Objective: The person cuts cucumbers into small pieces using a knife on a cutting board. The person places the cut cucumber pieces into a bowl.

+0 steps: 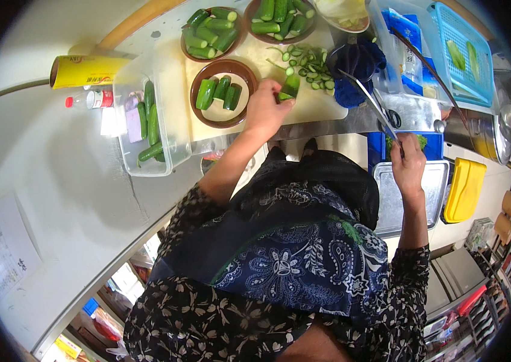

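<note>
My left hand (265, 108) has its fingers around a cut cucumber piece (291, 85) on the pale cutting board (314, 106). Held by its handle, a long-bladed knife (368, 99) is in my right hand (408, 165), off the board's right side; its blade points up and left, apart from the cucumber. Beside my left hand, a brown-rimmed plate (200, 118) bears 3 cucumber pieces (221, 92). Many small cucumber ends (312, 65) lie heaped beyond the held piece.
Two more plates of cucumber pieces (210, 34) (280, 18) stand at the back. Whole cucumbers (152, 122) lie in a clear plastic tub (176, 156) at left. A dark blue cloth (350, 92), scissors (389, 115) and a blue basket (486, 90) are at right.
</note>
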Demonstrator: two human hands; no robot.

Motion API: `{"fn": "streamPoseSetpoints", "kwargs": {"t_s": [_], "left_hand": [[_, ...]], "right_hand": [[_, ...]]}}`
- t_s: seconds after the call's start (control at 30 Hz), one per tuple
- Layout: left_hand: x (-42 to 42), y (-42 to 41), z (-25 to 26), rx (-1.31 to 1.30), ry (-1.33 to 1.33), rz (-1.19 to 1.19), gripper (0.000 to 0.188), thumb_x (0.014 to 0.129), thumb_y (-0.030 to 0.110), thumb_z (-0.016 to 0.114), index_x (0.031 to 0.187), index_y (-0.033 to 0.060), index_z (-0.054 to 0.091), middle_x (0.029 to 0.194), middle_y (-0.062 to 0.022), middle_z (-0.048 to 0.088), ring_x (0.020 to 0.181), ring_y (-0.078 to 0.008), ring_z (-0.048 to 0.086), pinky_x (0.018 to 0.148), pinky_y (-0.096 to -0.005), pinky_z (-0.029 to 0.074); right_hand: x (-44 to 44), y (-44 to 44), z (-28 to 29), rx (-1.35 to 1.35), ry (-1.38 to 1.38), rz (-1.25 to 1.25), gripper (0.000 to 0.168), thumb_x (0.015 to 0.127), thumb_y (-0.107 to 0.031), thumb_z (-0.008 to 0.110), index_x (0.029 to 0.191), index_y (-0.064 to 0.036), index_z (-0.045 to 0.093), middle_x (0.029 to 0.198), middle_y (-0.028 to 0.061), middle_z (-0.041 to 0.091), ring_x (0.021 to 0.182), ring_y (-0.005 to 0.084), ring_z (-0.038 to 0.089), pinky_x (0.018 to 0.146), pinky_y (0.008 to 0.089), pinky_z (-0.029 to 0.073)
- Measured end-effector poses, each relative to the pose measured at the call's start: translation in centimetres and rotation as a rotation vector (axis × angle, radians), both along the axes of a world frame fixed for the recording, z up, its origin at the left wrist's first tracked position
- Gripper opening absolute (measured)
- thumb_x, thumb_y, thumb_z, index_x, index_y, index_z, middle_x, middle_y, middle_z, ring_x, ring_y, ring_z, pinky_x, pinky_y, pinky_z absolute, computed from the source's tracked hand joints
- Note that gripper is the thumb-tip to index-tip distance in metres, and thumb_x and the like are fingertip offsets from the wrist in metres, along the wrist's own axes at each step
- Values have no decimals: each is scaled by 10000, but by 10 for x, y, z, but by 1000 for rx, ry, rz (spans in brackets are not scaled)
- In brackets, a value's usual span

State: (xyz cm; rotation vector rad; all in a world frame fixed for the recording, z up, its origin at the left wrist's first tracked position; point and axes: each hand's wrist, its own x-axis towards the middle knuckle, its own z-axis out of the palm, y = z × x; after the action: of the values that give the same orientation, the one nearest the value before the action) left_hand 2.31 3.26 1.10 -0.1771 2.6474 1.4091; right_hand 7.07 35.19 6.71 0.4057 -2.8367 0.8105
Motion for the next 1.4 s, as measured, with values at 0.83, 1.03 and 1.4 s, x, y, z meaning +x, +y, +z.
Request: {"fn": "streamPoseSetpoints", "kwargs": {"t_s": [0.83,1.03,1.4], "left_hand": [[-5,15,75,-202,264,-192,325,776,137,659,1046,-3,543,1036,-166,565,906,-309,584,793,-387,468],[-26,22,-9,-549,96,-250,399,794,162,617,1111,-41,486,1022,-245,530,940,-377,558,795,-442,472],[33,-56,29,-351,337,239,492,720,80,724,1138,35,469,1049,-194,494,928,-331,529,811,-396,458]], "right_hand": [[-7,-6,-10,-94,-57,4,114,780,27,555,886,-9,532,803,161,542,682,335,561,599,371,446],[-4,-3,-14,-69,-172,-48,119,780,21,559,891,-13,530,792,158,539,682,339,560,596,376,443],[-15,-17,-16,-61,-167,53,95,809,-7,562,901,-1,537,748,142,507,644,270,525,605,330,434]]}}
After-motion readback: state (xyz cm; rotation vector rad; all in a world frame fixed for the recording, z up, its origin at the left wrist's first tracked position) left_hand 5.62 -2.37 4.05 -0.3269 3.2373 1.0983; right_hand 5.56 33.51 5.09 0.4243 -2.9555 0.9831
